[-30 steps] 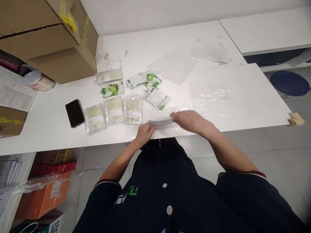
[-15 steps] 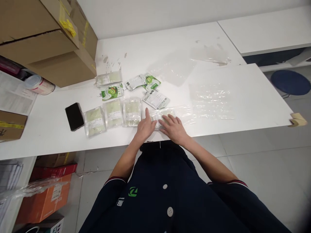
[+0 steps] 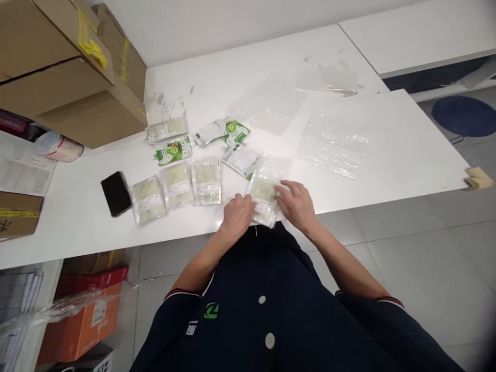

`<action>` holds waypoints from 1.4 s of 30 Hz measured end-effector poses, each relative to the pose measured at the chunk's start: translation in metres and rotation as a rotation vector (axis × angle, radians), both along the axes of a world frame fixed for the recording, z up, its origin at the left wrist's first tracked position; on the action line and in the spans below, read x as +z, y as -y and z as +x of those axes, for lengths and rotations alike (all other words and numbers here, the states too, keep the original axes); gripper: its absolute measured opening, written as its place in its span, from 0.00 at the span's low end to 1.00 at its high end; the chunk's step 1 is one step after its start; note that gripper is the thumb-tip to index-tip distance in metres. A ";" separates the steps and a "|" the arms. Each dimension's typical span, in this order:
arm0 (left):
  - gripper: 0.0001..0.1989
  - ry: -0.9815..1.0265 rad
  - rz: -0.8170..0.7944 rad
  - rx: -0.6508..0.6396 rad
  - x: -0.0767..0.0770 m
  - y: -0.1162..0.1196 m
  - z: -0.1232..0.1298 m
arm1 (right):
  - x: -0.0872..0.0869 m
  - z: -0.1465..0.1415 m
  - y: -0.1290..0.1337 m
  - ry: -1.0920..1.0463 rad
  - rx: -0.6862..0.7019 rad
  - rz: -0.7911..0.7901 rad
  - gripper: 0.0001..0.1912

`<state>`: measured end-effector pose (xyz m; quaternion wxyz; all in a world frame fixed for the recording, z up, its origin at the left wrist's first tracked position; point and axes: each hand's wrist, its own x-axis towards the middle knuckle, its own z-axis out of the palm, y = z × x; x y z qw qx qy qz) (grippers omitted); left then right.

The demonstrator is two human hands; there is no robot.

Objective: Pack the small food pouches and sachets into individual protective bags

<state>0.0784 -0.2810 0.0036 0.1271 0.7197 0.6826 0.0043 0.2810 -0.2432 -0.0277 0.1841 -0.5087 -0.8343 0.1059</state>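
A clear plastic bag with pale green contents and a white label (image 3: 264, 190) lies at the table's front edge, its long end pointing away from me. My left hand (image 3: 239, 214) is closed on its lower left corner. At its right side, my right hand (image 3: 296, 202) has bent, slightly spread fingers touching the edge. Three similar filled packets (image 3: 148, 200) lie in a row to the left. Behind are green and white pouches (image 3: 173, 151) and another clear packet (image 3: 167, 129). Flat clear bags (image 3: 335, 147) are spread to the right.
A black phone (image 3: 116, 194) lies left of the packets. Cardboard boxes (image 3: 89, 116) and a can (image 3: 59, 146) stand at the back left. A wooden block (image 3: 479, 178) sits at the right corner, with a blue stool (image 3: 465, 116) beyond.
The bag under my hands has turned from lying sideways to pointing away from me. My left fingers have closed on its corner, and my right hand has moved right. The flat bags have shifted and turned.
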 end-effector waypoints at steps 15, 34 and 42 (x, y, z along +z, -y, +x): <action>0.15 0.387 0.148 0.146 -0.025 -0.044 0.009 | -0.001 -0.011 -0.010 -0.506 -0.246 -0.448 0.38; 0.38 1.349 0.044 0.233 -0.013 -0.046 -0.016 | -0.005 -0.025 -0.004 -0.642 -0.029 -0.319 0.32; 0.13 1.205 0.237 0.110 -0.008 -0.039 -0.019 | 0.017 -0.013 -0.016 -0.757 -0.033 -0.447 0.28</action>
